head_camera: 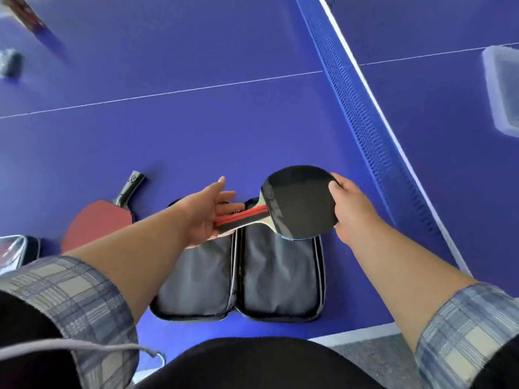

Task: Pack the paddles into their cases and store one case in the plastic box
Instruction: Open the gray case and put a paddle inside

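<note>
A black-faced paddle with a red-striped handle hovers above an unzipped grey case lying flat open on the blue table. My right hand grips the blade's far edge. My left hand is under the handle, fingers spread, palm touching it. A second paddle, red face up with a dark handle, lies on the table left of the case. A translucent plastic box stands beyond the net at the far right.
The blue net runs diagonally between me and the plastic box. A second case shows partly at the left edge. A blurred dark object and another paddle-like thing lie at the far left.
</note>
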